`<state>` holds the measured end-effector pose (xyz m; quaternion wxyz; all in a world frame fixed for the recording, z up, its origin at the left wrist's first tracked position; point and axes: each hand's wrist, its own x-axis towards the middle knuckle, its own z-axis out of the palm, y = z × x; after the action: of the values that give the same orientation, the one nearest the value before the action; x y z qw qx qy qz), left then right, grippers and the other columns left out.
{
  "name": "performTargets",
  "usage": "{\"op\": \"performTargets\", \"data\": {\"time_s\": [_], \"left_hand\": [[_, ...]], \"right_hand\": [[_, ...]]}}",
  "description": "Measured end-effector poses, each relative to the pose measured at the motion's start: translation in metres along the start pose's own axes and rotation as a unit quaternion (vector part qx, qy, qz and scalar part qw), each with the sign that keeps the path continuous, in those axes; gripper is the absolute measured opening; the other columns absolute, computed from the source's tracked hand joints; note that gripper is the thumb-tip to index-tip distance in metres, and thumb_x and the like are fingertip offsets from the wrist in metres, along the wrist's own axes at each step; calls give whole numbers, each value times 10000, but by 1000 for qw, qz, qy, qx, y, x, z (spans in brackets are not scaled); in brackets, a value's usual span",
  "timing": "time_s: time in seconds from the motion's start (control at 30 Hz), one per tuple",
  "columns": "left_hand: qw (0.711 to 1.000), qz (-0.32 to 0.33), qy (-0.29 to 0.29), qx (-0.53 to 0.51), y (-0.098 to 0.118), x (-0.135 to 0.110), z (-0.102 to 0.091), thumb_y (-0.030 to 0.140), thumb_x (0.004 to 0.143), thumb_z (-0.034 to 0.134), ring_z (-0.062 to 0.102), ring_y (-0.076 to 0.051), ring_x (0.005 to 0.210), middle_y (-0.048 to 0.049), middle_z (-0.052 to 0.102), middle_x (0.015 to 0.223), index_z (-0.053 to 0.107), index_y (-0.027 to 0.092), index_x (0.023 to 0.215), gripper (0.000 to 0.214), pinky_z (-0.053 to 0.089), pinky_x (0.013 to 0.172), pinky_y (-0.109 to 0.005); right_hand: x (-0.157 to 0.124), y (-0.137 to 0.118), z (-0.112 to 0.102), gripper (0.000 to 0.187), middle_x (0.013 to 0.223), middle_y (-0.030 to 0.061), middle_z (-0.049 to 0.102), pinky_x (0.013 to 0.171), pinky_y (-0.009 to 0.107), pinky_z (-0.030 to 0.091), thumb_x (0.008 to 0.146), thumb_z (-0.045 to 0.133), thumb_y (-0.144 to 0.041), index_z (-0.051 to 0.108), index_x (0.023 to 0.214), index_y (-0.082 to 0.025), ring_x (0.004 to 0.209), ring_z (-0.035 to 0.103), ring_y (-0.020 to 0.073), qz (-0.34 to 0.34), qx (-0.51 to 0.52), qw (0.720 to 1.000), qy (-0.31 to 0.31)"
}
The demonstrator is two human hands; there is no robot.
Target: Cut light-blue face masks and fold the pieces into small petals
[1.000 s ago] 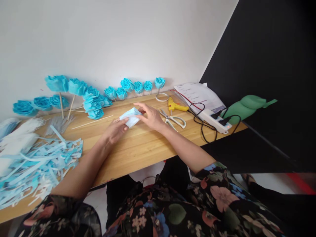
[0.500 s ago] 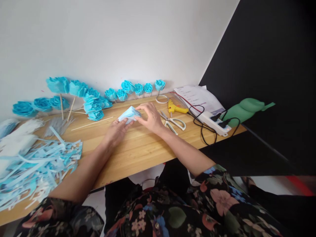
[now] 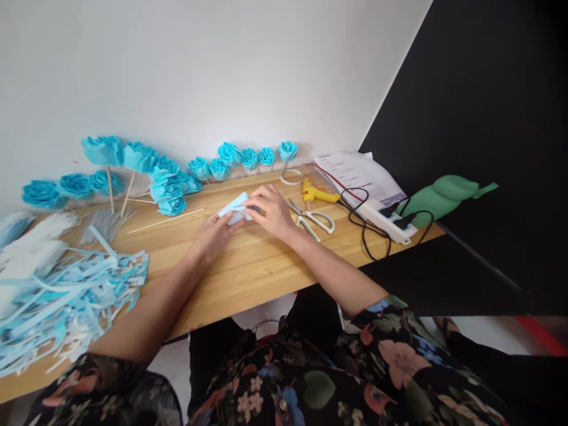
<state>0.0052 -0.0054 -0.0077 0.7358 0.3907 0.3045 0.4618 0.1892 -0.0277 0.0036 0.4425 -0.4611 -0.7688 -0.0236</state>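
Over the middle of the table, my left hand (image 3: 216, 232) pinches the near left side of a folded light-blue and white fabric piece (image 3: 237, 207), which resembles face-mask material. My right hand (image 3: 271, 212) has its thumb and fingers closed on the right end of the same piece. A small dark patch shows by the right fingertips; I cannot make out what it is. Scissors (image 3: 320, 222) with white handles lie just right of my right hand, near a yellow glue gun (image 3: 320, 192). A thin wooden stick (image 3: 166, 220) lies beyond my left hand.
Blue fabric roses (image 3: 166, 183), some on sticks, line the wall. Cut blue and white strips (image 3: 80, 296) and white fabric sheets (image 3: 33, 266) cover the table's left side. A tape roll (image 3: 291, 177), papers (image 3: 359, 174), a power strip (image 3: 388, 222) with cables and a green object (image 3: 444, 198) are right.
The fabric piece has been turned and folded narrower, showing more white on its near side. My right fingers have curled in closer on it; both hands stay in nearly the same place.
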Motion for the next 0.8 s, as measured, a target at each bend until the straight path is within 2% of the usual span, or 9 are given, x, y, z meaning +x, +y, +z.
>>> {"op": "performTargets", "data": {"time_s": [0.13, 0.27, 0.37, 0.47, 0.63, 0.8], "left_hand": [[998, -19, 30, -43, 2, 4, -3, 317, 911, 659, 695, -220, 1123, -125, 756, 1129, 716, 114, 1025, 240, 589, 944, -297], [997, -26, 41, -65, 5, 5, -6, 280, 915, 649, 703, -211, 1099, -107, 765, 1095, 707, 128, 1040, 205, 599, 901, -265], [997, -18, 10, -76, 7, 3, -5, 209, 905, 640, 706, -189, 1079, -98, 761, 1114, 706, 126, 1050, 180, 591, 914, -254], [996, -27, -9, -87, 9, 1, -3, 165, 897, 619, 704, -188, 1082, -99, 757, 1129, 706, 117, 1066, 196, 580, 967, -290], [994, -54, -7, -94, 10, 0, -1, 149, 897, 586, 707, -203, 1086, -115, 756, 1119, 697, 100, 1124, 257, 586, 967, -303], [994, -56, 8, -94, 9, 1, -2, 104, 864, 580, 705, -204, 1095, -114, 754, 1127, 685, 111, 1160, 314, 583, 977, -302]], "right_hand": [[0, 1, 0, 179, 886, 55, 602, 824, 351, 439, 940, 591, -205, 763, 938, -255, 924, 521, 208, -40, -15, 999, -7], [-1, 3, 1, 204, 871, 54, 604, 808, 344, 430, 950, 577, -201, 771, 915, -256, 903, 513, 203, -70, -13, 997, -13], [-1, 4, 2, 195, 881, 57, 618, 816, 349, 436, 940, 587, -196, 771, 916, -254, 913, 519, 207, -60, -8, 998, -19], [-1, 4, 1, 190, 930, 62, 653, 843, 368, 451, 935, 586, -192, 767, 938, -250, 937, 538, 214, -42, -4, 999, -21], [1, 1, 0, 168, 1048, 68, 708, 918, 412, 467, 934, 586, -204, 751, 937, -239, 1016, 564, 232, -47, 5, 999, -11], [2, 1, -2, 174, 1106, 57, 723, 998, 463, 452, 932, 581, -199, 746, 933, -256, 1082, 560, 248, -31, 17, 999, -37]]}}
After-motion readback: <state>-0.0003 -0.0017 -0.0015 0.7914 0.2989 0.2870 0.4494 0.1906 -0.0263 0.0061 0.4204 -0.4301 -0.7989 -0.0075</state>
